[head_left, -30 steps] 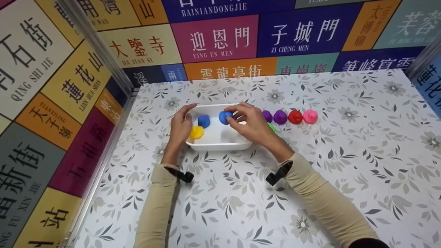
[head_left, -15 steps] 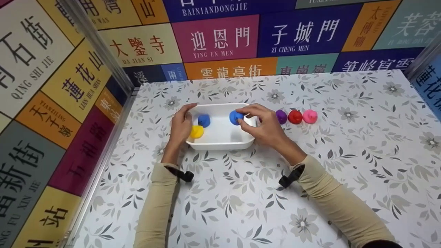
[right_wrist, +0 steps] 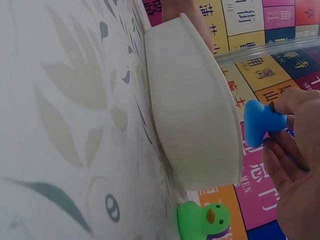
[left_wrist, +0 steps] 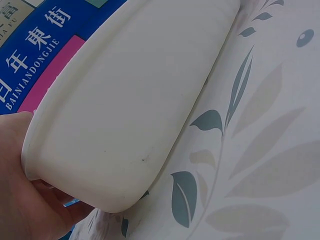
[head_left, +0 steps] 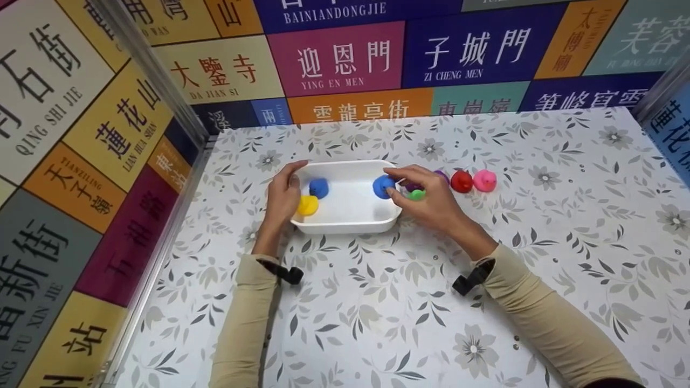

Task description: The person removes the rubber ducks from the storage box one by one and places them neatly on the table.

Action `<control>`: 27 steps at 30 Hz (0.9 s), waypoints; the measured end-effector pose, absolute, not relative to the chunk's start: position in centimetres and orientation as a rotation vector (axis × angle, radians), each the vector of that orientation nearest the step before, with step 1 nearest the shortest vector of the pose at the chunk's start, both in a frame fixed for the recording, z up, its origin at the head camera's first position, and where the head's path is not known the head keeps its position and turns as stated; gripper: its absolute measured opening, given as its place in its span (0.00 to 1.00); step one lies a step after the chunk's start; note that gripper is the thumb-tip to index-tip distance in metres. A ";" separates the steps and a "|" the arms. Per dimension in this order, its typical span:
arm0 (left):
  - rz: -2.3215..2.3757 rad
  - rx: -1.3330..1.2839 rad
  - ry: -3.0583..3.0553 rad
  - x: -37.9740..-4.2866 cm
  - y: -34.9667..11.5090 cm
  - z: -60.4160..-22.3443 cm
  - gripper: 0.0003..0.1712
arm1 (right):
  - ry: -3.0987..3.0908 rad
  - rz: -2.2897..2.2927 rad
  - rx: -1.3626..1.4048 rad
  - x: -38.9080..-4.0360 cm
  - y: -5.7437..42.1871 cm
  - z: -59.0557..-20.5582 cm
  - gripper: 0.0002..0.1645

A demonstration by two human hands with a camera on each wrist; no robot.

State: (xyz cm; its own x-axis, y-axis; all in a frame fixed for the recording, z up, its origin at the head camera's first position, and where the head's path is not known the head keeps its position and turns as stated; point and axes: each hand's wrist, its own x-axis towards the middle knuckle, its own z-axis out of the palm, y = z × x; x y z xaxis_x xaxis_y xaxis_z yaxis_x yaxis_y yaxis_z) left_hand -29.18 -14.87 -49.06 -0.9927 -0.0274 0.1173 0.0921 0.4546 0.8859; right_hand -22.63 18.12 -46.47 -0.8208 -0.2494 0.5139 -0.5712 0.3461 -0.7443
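Blue plastic-looking toy duck (head_left: 384, 186), pinched between the thumb and fingers of the right hand (head_left: 435, 200), hangs over the nearest end of a white tub (head_left: 350, 222), above its rim. The left hand (head_left: 281, 195) grips the tub's opposite end. Inside, just beside the left hand, sit a yellow duck (head_left: 308, 205) and a second blue duck (head_left: 318, 187). Outside the tub, beneath the right hand, is a green duck (right_wrist: 200, 221). Purple (head_left: 443, 175) shows partly behind that hand; to its right stand a red duck (head_left: 461, 182) and a pink duck (head_left: 485, 181), side by side. Flower-patterned covering (head_left: 377, 302) lies under everything; beyond both hands rises a wall of coloured, lettered panels (head_left: 334, 59).
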 end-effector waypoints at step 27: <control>-1.554 -0.064 -2.590 -29.1 -15.0 -49.0 0.25 | -2.356 1.609 0.616 -21.9 24.2 -47.3 0.19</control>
